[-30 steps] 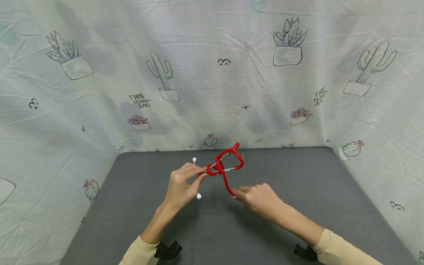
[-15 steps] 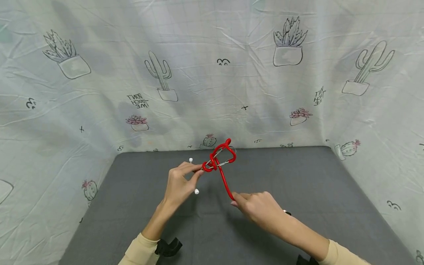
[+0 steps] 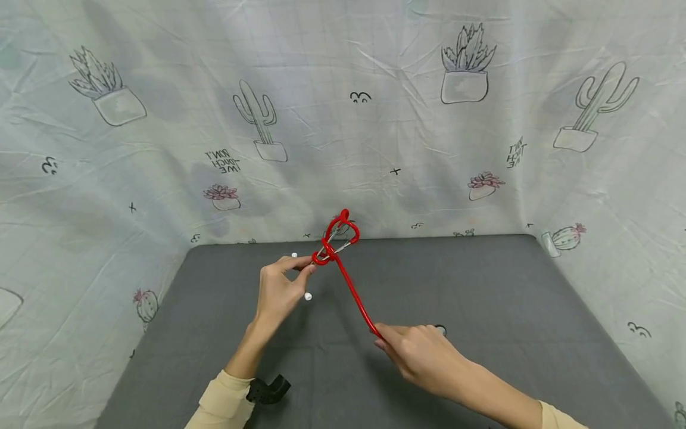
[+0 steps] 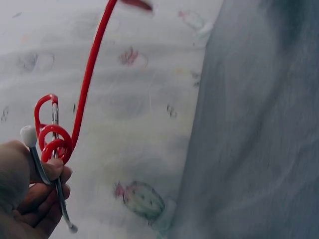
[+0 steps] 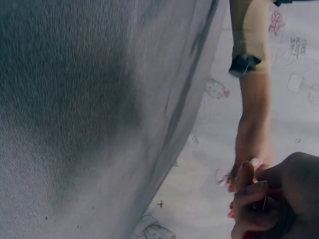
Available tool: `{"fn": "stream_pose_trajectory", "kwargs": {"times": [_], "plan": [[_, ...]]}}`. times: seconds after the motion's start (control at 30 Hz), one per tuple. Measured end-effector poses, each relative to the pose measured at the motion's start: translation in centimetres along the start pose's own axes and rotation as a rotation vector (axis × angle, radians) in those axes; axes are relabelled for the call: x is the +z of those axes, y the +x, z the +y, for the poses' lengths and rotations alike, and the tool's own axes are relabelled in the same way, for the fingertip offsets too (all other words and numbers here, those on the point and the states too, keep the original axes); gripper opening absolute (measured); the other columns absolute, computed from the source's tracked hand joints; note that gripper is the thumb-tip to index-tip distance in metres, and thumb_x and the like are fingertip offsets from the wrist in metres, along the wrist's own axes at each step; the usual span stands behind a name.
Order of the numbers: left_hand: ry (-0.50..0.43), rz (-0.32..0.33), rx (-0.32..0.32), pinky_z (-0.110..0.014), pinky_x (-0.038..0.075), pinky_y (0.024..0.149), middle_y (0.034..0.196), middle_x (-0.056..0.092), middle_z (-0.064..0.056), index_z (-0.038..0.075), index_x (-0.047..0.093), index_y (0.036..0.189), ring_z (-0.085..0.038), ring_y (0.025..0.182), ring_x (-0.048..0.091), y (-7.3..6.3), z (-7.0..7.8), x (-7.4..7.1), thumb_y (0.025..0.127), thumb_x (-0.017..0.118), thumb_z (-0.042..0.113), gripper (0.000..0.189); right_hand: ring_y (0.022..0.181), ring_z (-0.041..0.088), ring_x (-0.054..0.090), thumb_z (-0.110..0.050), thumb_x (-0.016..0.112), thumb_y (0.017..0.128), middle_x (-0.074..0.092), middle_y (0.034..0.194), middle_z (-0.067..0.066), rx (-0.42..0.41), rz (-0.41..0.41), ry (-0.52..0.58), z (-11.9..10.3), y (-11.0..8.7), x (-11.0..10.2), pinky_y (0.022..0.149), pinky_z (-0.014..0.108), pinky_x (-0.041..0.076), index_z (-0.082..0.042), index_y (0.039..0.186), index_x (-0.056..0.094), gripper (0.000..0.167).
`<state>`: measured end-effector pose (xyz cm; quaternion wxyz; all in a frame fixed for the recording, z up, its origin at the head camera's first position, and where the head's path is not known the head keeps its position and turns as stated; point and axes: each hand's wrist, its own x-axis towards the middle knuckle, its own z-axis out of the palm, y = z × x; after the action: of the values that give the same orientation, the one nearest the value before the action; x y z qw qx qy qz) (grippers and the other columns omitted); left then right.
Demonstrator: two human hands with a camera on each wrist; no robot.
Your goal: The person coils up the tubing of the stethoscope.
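Note:
A red-tubed stethoscope (image 3: 351, 289) is stretched above the grey table (image 3: 493, 286). My left hand (image 3: 302, 266) pinches its metal ear tubes just below the red coil (image 3: 333, 238), with two white ear tips (image 3: 308, 296) sticking out beside the fingers. My right hand (image 3: 383, 333) grips the lower end of the red tube, which runs straight and taut between the hands. A dark round piece (image 3: 440, 329) shows just behind the right hand. In the left wrist view the left hand (image 4: 30, 194) holds the ear tubes under the red loops (image 4: 52, 142). In the right wrist view the right hand (image 5: 264, 201) is curled round the tube.
A wrinkled cloth with cactus drawings (image 3: 268, 131) walls the table on the back, left and right. A black strap mount (image 3: 266, 390) sits at my left wrist. The grey surface stretches wide to the right and front.
My right hand has drawn the red tube toward me and to the right, pulling it straight. The coil has shrunk and moved left and up with my left hand.

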<state>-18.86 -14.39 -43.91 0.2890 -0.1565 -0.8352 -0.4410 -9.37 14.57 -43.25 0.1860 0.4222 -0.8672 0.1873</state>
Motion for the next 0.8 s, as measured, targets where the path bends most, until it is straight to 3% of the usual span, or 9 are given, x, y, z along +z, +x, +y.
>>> {"fn": "stream_pose_trajectory", "kwargs": {"times": [0.13,0.23,0.33,0.47,0.6,0.7,0.8], "plan": [[0.031,-0.004,-0.033,-0.037,0.062,0.079,0.087,0.083,-0.011,0.001,0.087,0.102,-0.024,0.080,0.076,0.2,-0.9,-0.4,0.087,0.088,0.000,0.014,0.062,-0.008,0.017,-0.023,0.058,0.114,0.050,0.070,-0.016,-0.053,0.030,-0.049,-0.4,-0.4,-0.4,0.053,0.003,0.012,-0.015,0.106,0.065,0.013],[0.048,-0.061,-0.014,-0.048,0.064,0.099,0.090,0.084,-0.013,-0.001,0.086,0.104,-0.026,0.083,0.077,0.1,-1.0,-0.3,0.089,0.086,-0.001,0.015,0.062,-0.007,0.014,-0.028,0.041,0.119,0.047,0.067,-0.015,-0.113,0.070,-0.114,-0.5,-0.2,-1.0,0.053,0.004,0.010,-0.014,0.107,0.066,0.031],[0.073,-0.126,0.024,-0.052,0.061,0.106,0.093,0.084,-0.014,-0.001,0.086,0.105,-0.026,0.085,0.078,0.0,-0.8,-0.2,0.090,0.086,0.000,0.015,0.061,-0.003,0.013,-0.026,0.031,0.120,0.044,0.064,-0.013,-0.198,0.128,-0.209,-0.4,0.6,-2.0,0.052,0.007,0.010,-0.012,0.106,0.067,0.041],[0.125,-0.198,0.095,-0.046,0.065,0.093,0.092,0.084,-0.011,0.000,0.086,0.104,-0.022,0.085,0.077,-0.3,-0.1,-0.1,0.088,0.087,-0.001,0.015,0.059,0.002,0.019,-0.018,0.029,0.119,0.044,0.066,-0.010,-0.271,0.157,-0.326,-0.2,1.9,-4.1,0.051,0.012,0.017,-0.011,0.107,0.070,0.043],[0.180,-0.259,0.159,-0.043,0.064,0.098,0.090,0.084,-0.007,0.001,0.087,0.103,-0.017,0.084,0.074,-0.9,0.6,-0.1,0.087,0.088,-0.002,0.017,0.057,0.004,0.026,-0.011,0.035,0.118,0.044,0.068,-0.008,-0.326,0.196,-0.414,0.6,3.4,-6.2,0.053,0.017,0.021,-0.011,0.109,0.073,0.039],[0.197,-0.300,0.193,-0.034,0.065,0.086,0.089,0.083,-0.005,0.001,0.087,0.103,-0.015,0.084,0.071,-1.5,1.2,0.1,0.086,0.089,-0.001,0.017,0.057,0.005,0.024,-0.009,0.040,0.116,0.041,0.067,-0.007,-0.376,0.263,-0.452,1.6,4.5,-7.3,0.052,0.019,0.020,-0.010,0.108,0.074,0.035],[0.192,-0.334,0.236,-0.023,0.058,0.068,0.089,0.081,-0.003,0.001,0.087,0.104,-0.014,0.082,0.068,-2.1,1.9,0.3,0.086,0.089,-0.002,0.018,0.058,0.005,0.022,-0.006,0.042,0.114,0.042,0.067,-0.007,-0.410,0.313,-0.467,2.6,5.4,-8.1,0.051,0.018,0.021,-0.010,0.107,0.074,0.033]]}}
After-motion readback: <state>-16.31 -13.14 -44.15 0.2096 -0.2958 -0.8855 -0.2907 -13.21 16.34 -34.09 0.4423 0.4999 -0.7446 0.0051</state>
